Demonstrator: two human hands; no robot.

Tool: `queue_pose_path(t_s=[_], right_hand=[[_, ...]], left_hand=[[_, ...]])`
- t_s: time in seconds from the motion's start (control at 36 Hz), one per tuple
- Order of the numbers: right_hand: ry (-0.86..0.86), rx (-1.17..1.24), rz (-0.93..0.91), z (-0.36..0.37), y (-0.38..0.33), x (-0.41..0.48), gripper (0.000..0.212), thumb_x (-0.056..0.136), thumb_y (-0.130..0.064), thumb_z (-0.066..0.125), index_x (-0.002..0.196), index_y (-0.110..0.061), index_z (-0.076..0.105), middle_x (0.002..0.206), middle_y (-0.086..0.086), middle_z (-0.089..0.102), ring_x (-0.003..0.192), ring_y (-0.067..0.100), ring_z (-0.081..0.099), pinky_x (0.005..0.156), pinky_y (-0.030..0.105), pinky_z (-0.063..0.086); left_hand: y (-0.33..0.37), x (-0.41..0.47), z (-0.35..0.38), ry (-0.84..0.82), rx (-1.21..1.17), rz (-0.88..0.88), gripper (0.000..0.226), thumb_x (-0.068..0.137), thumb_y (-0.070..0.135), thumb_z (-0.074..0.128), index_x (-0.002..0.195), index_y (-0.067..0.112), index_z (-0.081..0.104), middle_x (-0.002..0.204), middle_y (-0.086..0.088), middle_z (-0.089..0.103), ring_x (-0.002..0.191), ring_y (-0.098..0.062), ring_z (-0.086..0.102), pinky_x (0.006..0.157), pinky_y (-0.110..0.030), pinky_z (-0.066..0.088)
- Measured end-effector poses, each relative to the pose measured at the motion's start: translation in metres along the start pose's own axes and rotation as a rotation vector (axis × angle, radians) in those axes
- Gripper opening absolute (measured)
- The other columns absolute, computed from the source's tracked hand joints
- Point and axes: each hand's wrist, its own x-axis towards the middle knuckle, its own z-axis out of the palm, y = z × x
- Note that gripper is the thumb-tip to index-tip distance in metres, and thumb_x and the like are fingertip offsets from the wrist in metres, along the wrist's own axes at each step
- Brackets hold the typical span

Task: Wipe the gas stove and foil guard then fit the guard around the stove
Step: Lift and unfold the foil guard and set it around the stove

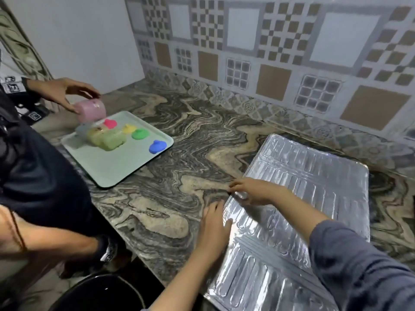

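The silver foil guard lies flat on the marbled counter, folded, its near end hanging over the counter's front edge. My right hand pinches the guard's left edge about halfway along. My left hand rests palm down at the same edge a little nearer to me, fingers spread, partly on the counter and partly on the foil. No gas stove and no cloth are in view.
A pale green tray at the left carries coloured lids and small plastic containers. Another person in dark clothes stands at the left, their hand on a pink container. A black bin sits below the counter. Tiled wall behind.
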Motion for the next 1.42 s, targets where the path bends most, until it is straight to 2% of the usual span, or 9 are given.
queue_pose_path(t_s=[0.14,0.33,0.47,0.69,0.75,0.97,1.14,1.28,1.42], right_hand=[[0.09,-0.041,-0.014,-0.007,0.004,0.007,0.036,0.082,-0.004,0.059,0.116,-0.019,0.061,0.123,0.003,0.053,0.111,0.025,0.05,0.09,0.04,0.046],[0.032,-0.014,0.015,-0.026,0.007,0.011,0.018,0.08,-0.006,0.064,0.095,-0.014,0.065,0.103,0.005,0.062,0.094,0.024,0.061,0.081,0.036,0.051],[0.171,-0.018,0.028,-0.073,0.0,-0.004,0.014,0.083,-0.006,0.057,0.093,-0.012,0.064,0.1,0.008,0.059,0.094,0.025,0.056,0.074,0.03,0.04],[0.472,0.031,0.056,-0.161,-0.006,-0.055,0.013,0.084,-0.012,0.063,0.08,-0.024,0.059,0.094,0.001,0.057,0.089,0.016,0.053,0.082,0.032,0.043],[0.533,0.073,0.054,-0.177,-0.007,-0.068,0.011,0.084,-0.01,0.063,0.082,-0.021,0.062,0.092,0.0,0.058,0.088,0.015,0.054,0.082,0.03,0.044],[0.611,0.177,0.144,-0.207,0.003,-0.128,0.028,0.087,-0.005,0.059,0.111,-0.016,0.066,0.106,-0.005,0.065,0.097,0.006,0.059,0.086,0.018,0.043],[0.702,0.112,0.241,-0.2,0.022,-0.153,0.032,0.082,0.001,0.058,0.105,-0.02,0.067,0.11,0.002,0.068,0.103,0.02,0.061,0.091,0.035,0.047],[0.825,0.098,0.281,-0.198,0.025,-0.164,0.026,0.086,-0.006,0.055,0.105,-0.017,0.068,0.111,0.004,0.068,0.104,0.024,0.06,0.085,0.034,0.045],[0.906,0.161,0.296,-0.199,0.032,-0.174,0.026,0.088,-0.011,0.054,0.107,-0.021,0.068,0.112,0.002,0.068,0.105,0.024,0.059,0.084,0.031,0.042]], left_hand=[[0.003,-0.004,0.002,0.017,-0.024,0.001,0.046,0.092,0.022,0.049,0.136,0.015,0.041,0.132,-0.001,0.045,0.124,-0.02,0.037,0.101,-0.03,0.034],[0.009,0.003,-0.006,0.021,-0.157,-0.008,0.039,0.086,0.01,0.054,0.125,0.016,0.052,0.12,-0.005,0.053,0.114,-0.02,0.048,0.094,-0.024,0.035],[0.023,0.027,-0.039,0.156,-0.252,0.047,0.037,0.083,-0.004,0.05,0.115,0.009,0.062,0.11,-0.009,0.063,0.096,-0.011,0.052,0.078,-0.01,0.029],[0.071,0.076,-0.118,0.283,-0.217,0.257,0.039,0.078,-0.009,0.049,0.109,0.007,0.067,0.108,-0.013,0.067,0.103,-0.025,0.061,0.092,-0.023,0.042],[0.084,0.084,-0.137,0.308,-0.198,0.321,0.042,0.076,-0.01,0.048,0.108,0.007,0.068,0.108,-0.012,0.068,0.104,-0.026,0.062,0.094,-0.03,0.046],[0.115,0.086,-0.187,0.35,-0.098,0.499,0.043,0.075,-0.011,0.049,0.104,0.011,0.07,0.106,-0.009,0.071,0.102,-0.023,0.064,0.093,-0.035,0.05],[0.124,0.078,-0.192,0.409,-0.054,0.562,0.037,0.079,-0.011,0.053,0.102,0.011,0.071,0.102,-0.009,0.071,0.098,-0.024,0.064,0.089,-0.032,0.05],[0.134,0.073,-0.188,0.502,0.048,0.663,0.034,0.079,-0.007,0.057,0.105,0.01,0.07,0.098,-0.01,0.069,0.091,-0.028,0.065,0.081,-0.04,0.053],[0.146,0.072,-0.185,0.576,0.156,0.735,0.038,0.071,-0.005,0.053,0.104,0.005,0.069,0.101,-0.012,0.071,0.093,-0.029,0.067,0.087,-0.042,0.053]])
